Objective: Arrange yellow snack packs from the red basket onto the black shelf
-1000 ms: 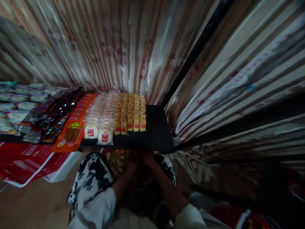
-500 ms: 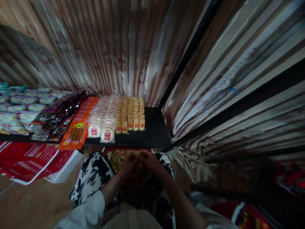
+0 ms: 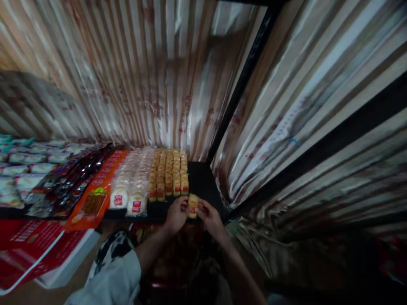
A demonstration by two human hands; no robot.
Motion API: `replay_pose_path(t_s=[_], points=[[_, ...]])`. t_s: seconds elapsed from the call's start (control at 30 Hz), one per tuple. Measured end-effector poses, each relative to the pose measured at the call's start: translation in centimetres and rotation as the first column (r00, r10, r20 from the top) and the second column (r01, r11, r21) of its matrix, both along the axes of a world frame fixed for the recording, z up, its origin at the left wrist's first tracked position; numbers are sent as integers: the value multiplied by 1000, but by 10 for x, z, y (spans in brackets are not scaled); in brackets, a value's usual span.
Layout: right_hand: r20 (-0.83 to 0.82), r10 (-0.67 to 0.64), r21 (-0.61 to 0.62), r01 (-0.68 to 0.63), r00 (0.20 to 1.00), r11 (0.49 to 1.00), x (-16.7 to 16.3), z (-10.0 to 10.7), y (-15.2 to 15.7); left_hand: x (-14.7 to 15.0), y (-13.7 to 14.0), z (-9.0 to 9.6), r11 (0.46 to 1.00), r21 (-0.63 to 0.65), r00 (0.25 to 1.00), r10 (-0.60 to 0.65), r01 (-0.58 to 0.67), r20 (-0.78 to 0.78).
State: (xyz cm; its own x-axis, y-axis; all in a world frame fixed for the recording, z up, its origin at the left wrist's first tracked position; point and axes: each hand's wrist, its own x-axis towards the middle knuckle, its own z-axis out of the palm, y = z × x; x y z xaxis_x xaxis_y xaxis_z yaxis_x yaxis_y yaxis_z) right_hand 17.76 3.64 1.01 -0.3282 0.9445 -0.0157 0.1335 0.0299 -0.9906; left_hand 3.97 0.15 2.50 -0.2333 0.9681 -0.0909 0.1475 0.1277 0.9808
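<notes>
Between my two hands, over the front edge of the black shelf point(image 3: 203, 184), is a small yellow wrapped snack cake point(image 3: 192, 205) with a reddish label. My left hand point(image 3: 177, 215) pinches its left side with bent fingers. On its other side the fingertips of my right hand point(image 3: 208, 216) press against the wrapper. Just beyond, rows of similar yellow wrapped cakes point(image 3: 168, 173) stand close together on the shelf. Below my wrists, between my knees, a dark red container point(image 3: 132, 228) holds more packets, dim and partly hidden by my forearms.
Left of the yellow rows lie white round wrapped cakes point(image 3: 136, 204), orange snack bags point(image 3: 93, 205), dark shiny packets point(image 3: 74, 176) and white packets point(image 3: 28, 159). A red and white bag point(image 3: 34, 254) is low at left. A black post point(image 3: 237, 101) and striped sheeting point(image 3: 159, 84) bound the shelf.
Both hands have risen from the container on my lap to the shelf's front edge, with a yellow wrapped cake between them. The view has tilted up a little.
</notes>
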Motion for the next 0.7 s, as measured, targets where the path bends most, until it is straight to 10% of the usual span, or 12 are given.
replay_pose_path(t_s=[0.3, 0.5, 0.7], points=[[168, -379, 302, 318, 910, 899, -12, 5, 119, 13, 97, 56, 990, 116, 833, 0, 77, -554], [258, -405, 318, 319, 877, 893, -31, -4, 182, 12, 133, 55, 951, -23, 462, -171, 309, -870], [313, -396, 300, 306, 863, 904, -47, -10, 217, 7, 168, 44, 940, -89, 349, -208, 329, -914]])
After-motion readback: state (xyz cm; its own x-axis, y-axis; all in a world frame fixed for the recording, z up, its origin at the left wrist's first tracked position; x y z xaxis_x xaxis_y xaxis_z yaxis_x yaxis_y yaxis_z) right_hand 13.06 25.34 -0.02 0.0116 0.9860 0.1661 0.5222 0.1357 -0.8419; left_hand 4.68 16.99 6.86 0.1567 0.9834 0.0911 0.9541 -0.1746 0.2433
